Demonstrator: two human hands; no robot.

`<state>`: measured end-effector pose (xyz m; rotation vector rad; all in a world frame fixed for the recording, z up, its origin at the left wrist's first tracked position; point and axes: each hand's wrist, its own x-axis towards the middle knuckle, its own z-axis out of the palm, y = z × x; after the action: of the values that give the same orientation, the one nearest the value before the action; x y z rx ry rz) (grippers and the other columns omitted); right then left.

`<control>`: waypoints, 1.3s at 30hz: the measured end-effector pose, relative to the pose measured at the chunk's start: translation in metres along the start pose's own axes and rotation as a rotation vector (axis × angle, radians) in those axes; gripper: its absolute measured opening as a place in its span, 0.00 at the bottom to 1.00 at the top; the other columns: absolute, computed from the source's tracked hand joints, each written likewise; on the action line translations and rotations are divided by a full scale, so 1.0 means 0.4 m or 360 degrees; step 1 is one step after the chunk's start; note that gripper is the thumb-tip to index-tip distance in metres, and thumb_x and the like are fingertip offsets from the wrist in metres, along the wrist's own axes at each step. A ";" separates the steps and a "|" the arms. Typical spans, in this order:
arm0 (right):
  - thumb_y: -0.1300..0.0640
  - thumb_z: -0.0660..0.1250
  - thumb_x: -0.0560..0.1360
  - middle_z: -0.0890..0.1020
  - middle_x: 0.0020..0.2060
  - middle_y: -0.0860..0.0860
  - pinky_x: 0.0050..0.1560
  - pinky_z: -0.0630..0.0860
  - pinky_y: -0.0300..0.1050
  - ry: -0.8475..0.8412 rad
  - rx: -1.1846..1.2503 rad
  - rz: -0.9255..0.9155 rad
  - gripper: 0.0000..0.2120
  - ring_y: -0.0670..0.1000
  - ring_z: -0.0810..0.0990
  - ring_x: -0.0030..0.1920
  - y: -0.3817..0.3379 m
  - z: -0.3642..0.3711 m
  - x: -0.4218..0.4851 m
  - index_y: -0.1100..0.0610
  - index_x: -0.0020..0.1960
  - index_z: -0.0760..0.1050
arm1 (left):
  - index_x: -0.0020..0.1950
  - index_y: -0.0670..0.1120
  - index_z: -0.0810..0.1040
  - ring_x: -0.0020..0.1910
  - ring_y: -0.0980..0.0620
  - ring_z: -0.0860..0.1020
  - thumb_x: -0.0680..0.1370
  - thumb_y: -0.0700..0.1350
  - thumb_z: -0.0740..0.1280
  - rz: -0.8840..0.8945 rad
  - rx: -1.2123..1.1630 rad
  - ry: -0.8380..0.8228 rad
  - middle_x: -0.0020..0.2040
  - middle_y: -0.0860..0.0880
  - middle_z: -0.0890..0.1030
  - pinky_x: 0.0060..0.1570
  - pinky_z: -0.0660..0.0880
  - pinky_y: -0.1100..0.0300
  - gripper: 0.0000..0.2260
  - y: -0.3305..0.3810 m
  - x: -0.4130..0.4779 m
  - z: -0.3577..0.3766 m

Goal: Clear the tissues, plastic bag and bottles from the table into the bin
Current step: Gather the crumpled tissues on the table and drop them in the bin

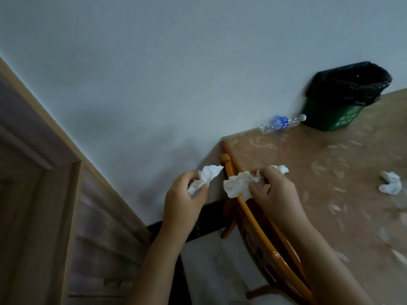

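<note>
My left hand [187, 194] holds a crumpled white tissue [206, 178] just off the table's left edge. My right hand [275, 190] grips a second crumpled tissue [237, 186] over that edge. A further bit of white tissue [282, 168] shows behind my right hand's fingers. Another crumpled tissue [391, 183] lies on the table at the right. A clear plastic bottle [280, 123] with a blue label lies on its side at the table's far edge. Beside it stands the green bin [330, 117] with a black liner, on the table against the wall.
The table [319, 155] has a tan leaf-patterned cover and an orange wooden rim. A chair back [225, 164] in orange wood stands at its left side. A wooden door frame [44, 150] fills the left. The wall behind is plain white.
</note>
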<state>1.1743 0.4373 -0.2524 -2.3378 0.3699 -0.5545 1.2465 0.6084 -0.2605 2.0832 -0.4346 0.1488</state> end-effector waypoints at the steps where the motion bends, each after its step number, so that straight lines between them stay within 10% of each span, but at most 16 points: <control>1: 0.65 0.67 0.70 0.77 0.39 0.51 0.38 0.71 0.35 0.0031 -0.0024 0.0025 0.05 0.47 0.75 0.39 0.010 0.005 0.024 0.59 0.45 0.74 | 0.47 0.42 0.77 0.34 0.59 0.74 0.71 0.40 0.69 -0.0009 -0.0017 -0.0040 0.39 0.49 0.78 0.31 0.66 0.78 0.06 -0.005 0.029 0.012; 20: 0.68 0.68 0.68 0.78 0.40 0.51 0.39 0.65 0.22 0.0622 -0.0165 0.0575 0.08 0.40 0.73 0.38 0.234 -0.027 0.468 0.59 0.45 0.76 | 0.43 0.51 0.75 0.38 0.63 0.74 0.72 0.43 0.68 0.0268 -0.0207 -0.0676 0.42 0.54 0.77 0.34 0.66 0.77 0.04 0.036 0.593 0.385; 29: 0.65 0.66 0.70 0.76 0.41 0.50 0.40 0.67 0.43 0.0925 -0.0469 0.0841 0.04 0.52 0.74 0.40 0.324 -0.078 0.653 0.61 0.44 0.74 | 0.46 0.43 0.76 0.37 0.60 0.73 0.73 0.42 0.68 0.0599 -0.0391 -0.1066 0.42 0.50 0.77 0.35 0.66 0.79 0.04 0.133 0.831 0.585; 33: 0.65 0.65 0.70 0.75 0.39 0.49 0.35 0.65 0.30 0.1021 -0.0537 0.0899 0.03 0.49 0.71 0.37 0.370 -0.123 0.703 0.58 0.42 0.73 | 0.43 0.49 0.72 0.38 0.61 0.72 0.74 0.41 0.67 0.0629 -0.0444 -0.1162 0.41 0.53 0.75 0.37 0.66 0.79 0.05 0.180 0.900 0.682; 39: 0.65 0.64 0.70 0.77 0.38 0.53 0.31 0.62 0.31 0.1165 -0.0521 0.0969 0.18 0.46 0.67 0.33 0.470 -0.216 0.765 0.48 0.31 0.61 | 0.45 0.47 0.74 0.39 0.61 0.72 0.74 0.42 0.66 0.0714 -0.0480 -0.1263 0.44 0.51 0.75 0.36 0.65 0.78 0.02 0.272 0.948 0.827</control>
<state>1.3774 0.1293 -0.2367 -2.0609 1.5397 -1.0756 1.5366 0.1837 -0.2422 1.6485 -1.3125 -0.4746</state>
